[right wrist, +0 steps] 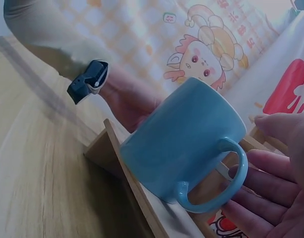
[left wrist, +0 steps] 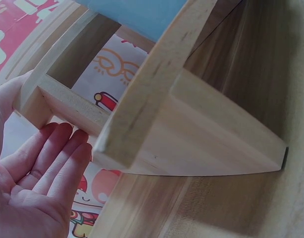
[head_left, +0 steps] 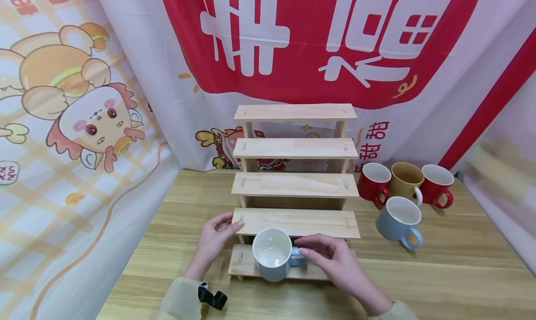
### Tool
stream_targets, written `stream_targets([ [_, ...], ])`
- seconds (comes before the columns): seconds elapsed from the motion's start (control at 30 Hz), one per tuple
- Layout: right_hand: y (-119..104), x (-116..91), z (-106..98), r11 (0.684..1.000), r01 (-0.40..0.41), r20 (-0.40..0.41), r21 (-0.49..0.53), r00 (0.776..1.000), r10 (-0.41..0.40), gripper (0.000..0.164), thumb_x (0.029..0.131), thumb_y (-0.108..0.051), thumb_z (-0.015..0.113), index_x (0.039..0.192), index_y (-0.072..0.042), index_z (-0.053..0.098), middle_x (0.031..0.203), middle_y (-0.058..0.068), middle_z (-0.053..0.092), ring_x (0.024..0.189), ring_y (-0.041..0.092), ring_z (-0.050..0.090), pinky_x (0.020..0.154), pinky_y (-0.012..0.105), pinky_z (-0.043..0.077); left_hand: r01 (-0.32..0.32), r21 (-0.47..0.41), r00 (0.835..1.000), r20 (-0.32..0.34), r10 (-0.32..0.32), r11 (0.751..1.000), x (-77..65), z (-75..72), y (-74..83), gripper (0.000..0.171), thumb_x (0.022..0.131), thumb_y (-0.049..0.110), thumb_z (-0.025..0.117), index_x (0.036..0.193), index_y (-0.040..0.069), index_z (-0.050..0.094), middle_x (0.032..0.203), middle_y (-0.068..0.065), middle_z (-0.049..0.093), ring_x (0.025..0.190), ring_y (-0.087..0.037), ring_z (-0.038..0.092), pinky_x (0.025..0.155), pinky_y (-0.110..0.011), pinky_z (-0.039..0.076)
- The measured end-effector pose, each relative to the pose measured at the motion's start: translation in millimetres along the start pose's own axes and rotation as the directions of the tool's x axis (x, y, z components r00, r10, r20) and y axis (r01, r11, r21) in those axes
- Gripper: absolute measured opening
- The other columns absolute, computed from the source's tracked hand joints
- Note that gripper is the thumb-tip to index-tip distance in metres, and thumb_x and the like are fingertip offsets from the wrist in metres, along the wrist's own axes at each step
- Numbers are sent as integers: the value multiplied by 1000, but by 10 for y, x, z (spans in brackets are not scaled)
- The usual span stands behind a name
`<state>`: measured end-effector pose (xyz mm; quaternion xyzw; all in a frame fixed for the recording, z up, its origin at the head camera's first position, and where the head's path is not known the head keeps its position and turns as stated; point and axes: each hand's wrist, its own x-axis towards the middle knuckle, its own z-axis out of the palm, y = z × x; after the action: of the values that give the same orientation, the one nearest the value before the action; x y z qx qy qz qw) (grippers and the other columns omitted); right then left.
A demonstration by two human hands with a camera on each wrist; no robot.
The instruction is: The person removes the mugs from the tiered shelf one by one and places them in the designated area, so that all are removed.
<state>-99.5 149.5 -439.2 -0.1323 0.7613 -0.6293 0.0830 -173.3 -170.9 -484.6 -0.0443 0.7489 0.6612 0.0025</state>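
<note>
A light blue mug (head_left: 272, 259) stands upright on the lowest step of a tiered wooden stand (head_left: 293, 222), its handle pointing right. Beside that handle is my right hand (head_left: 335, 262), thumb and fingers apart. In the right wrist view, the fingertips of my right hand (right wrist: 271, 193) are right at the mug handle (right wrist: 241, 173), not curled round it. My left hand (head_left: 215, 238) grips the left end of the second step from the bottom. The left wrist view shows the thumb of my left hand (left wrist: 38, 183) over the board, the fingers underneath.
To the right of the stand, a second light blue mug (head_left: 399, 220) stands in front of a tan mug (head_left: 406, 178) and two red mugs, one red mug (head_left: 374, 183) nearest the stand. Printed cloth (head_left: 209, 115) hangs behind and at both sides of the wooden table (head_left: 439, 283).
</note>
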Motion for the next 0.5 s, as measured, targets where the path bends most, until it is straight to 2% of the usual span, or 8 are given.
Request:
stream_targets([
  [0.3, 81, -4, 19, 999, -47, 23, 14, 999, 47, 25, 98, -23, 72, 114, -3, 74, 103, 7, 75, 96, 26, 71, 83, 32, 60, -7, -4, 1000, 1, 7, 1000, -14, 3, 7, 52, 85, 23, 86, 125, -3, 66, 119, -17, 67, 102, -23, 68, 83, -25, 58],
  [0.5, 117, 0, 47, 1000, -31, 20, -4, 999, 31, 24, 97, -23, 72, 111, -3, 74, 100, 6, 75, 93, 26, 71, 81, 31, 60, -5, -2, 1000, 4, 5, 1000, -20, 3, 10, 54, 85, 25, 86, 126, -2, 66, 121, -18, 66, 103, -24, 68, 83, -25, 58],
])
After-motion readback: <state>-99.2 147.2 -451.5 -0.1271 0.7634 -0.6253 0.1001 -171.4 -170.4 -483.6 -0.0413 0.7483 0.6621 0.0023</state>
